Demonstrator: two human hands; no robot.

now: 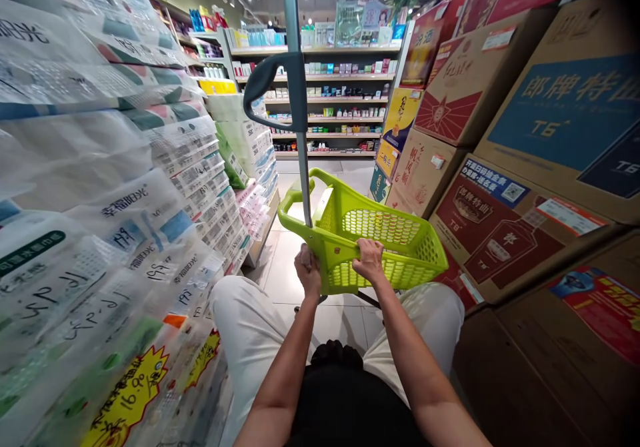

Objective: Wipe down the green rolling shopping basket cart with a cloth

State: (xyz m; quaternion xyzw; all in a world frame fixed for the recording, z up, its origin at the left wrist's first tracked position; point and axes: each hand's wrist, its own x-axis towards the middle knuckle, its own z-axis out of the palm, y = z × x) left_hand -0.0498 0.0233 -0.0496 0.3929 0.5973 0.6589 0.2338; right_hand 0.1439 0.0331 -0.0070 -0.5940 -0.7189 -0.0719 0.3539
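Note:
A lime-green rolling shopping basket [385,230] with latticed sides stands on the floor in front of my knees. From its near left end rises a grey pole with a dark grey looped handle [295,94]. My left hand [309,270], fingers curled, grips the basket's near left corner below the foot of the pole; its fingertips are partly hidden. Closed over the near long rim is my right hand [369,258]. Through the lattice I make out no goods inside the basket.
Plastic-wrapped paper packs [185,160] with handwritten price tags are stacked high on the left. Printed cartons [520,214] form a wall close on the right. Pale floor tiles [280,264] run between them to shelves of small boxed goods [330,90] at the back.

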